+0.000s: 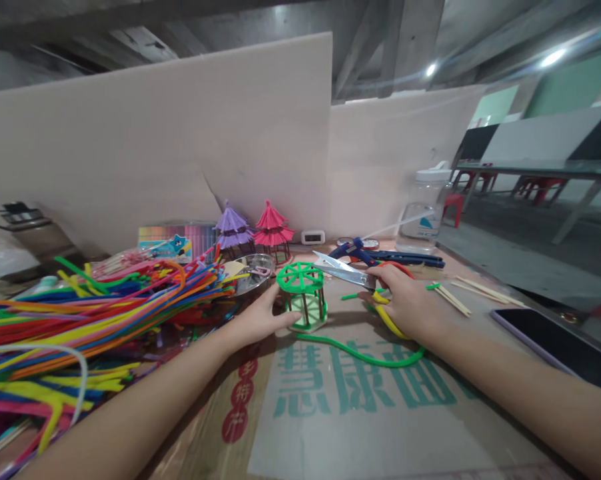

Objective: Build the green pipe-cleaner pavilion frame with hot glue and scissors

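Note:
A small craft pavilion frame (300,279) with a spoked green wheel on top, brown posts and a green-rimmed base stands on the work surface. My left hand (258,317) is at its left side, thumb across the base and the other fingers partly hidden behind. In my right hand (400,300) is a pair of scissors (348,272) with yellow and red handles. Their blades are parted and point left, the tips close to the green wheel. A green pipe cleaner (365,357) lies curved in front of the frame, its right end under my right wrist.
Bundles of coloured pipe cleaners (105,327) cover the left side. Behind stand a purple pavilion (233,230), a pink pavilion (272,230) and a metal bowl (253,283). A blue glue gun (353,250), thin sticks (453,299), a phone (555,347) and a clear bottle (423,213) are at right.

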